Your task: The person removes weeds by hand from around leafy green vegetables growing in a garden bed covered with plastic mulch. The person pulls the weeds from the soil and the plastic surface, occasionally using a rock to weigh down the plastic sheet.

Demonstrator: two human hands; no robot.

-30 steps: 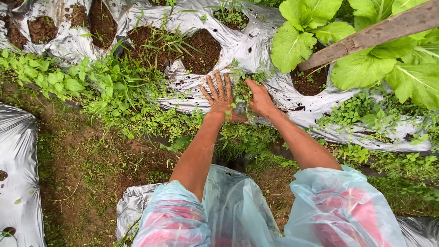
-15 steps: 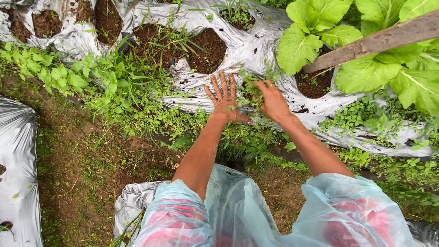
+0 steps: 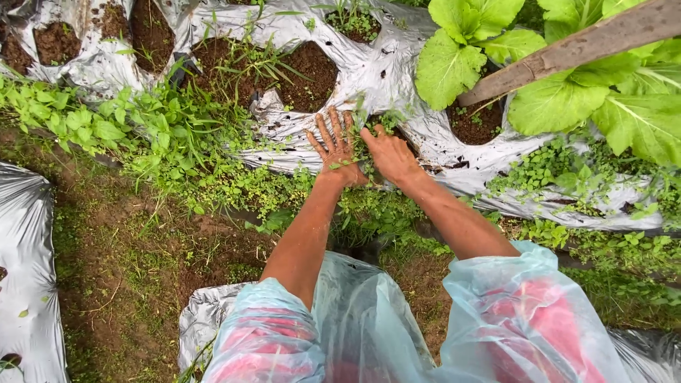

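My left hand (image 3: 335, 149) lies flat with fingers spread on the silver plastic mulch sheet (image 3: 386, 71), muddy, beside a planting hole. My right hand (image 3: 389, 154) sits just to its right, fingers curled down into a clump of small green weeds (image 3: 362, 145) growing between the two hands. Both forearms are bare and come out of clear plastic raincoat sleeves (image 3: 525, 312) over red cloth.
Round soil holes (image 3: 305, 67) dot the mulch sheet. Large-leaf green plants (image 3: 567, 99) grow at upper right under a slanting wooden stick (image 3: 567, 53). Weeds (image 3: 142, 128) line the bed edge; a muddy path (image 3: 128, 262) and another silver sheet (image 3: 28, 269) lie left.
My right hand, raised with weeds half a second ago, has come back down and left into the weed clump beside my left hand. The left hand stayed flat.
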